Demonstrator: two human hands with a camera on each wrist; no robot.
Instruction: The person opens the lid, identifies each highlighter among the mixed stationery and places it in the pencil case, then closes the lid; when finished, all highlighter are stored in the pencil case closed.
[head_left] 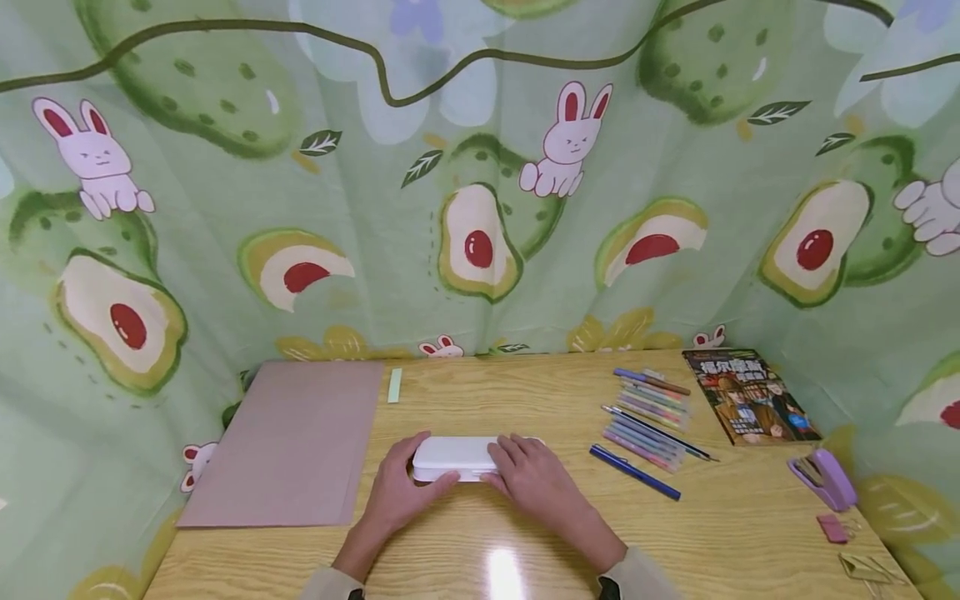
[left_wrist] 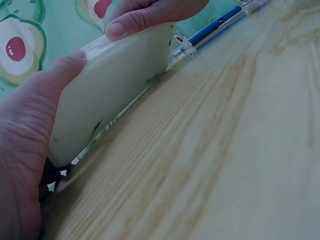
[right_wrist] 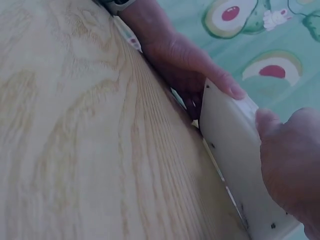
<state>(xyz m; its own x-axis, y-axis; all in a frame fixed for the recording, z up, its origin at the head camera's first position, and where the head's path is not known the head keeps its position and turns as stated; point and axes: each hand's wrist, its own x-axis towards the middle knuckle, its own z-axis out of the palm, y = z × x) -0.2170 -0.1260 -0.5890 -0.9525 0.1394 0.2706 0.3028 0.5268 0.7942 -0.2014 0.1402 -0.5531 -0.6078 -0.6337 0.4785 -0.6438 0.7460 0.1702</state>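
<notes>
A white pencil case [head_left: 455, 453] with a closed lid lies near the middle of the wooden table, dark scuffs along its side [left_wrist: 112, 92]. My left hand [head_left: 399, 495] grips its left end, thumb along the front edge and fingers round the back. At the other end my right hand [head_left: 536, 482] holds the case, with its fingers over the lid and its thumb at the front. In the right wrist view, the left hand [right_wrist: 180, 57] is at the far end of the case and the right hand [right_wrist: 292, 162] at the near one.
A pinkish sheet [head_left: 292, 446] covers the left side; a pale green strip [head_left: 394, 386] lies beside it. Rightward are several pens [head_left: 648, 408], a blue pen [head_left: 634, 472], a comic-style book [head_left: 750, 396], a purple stapler [head_left: 825, 479], a pink binder clip [head_left: 832, 528] and a gold one [head_left: 870, 568].
</notes>
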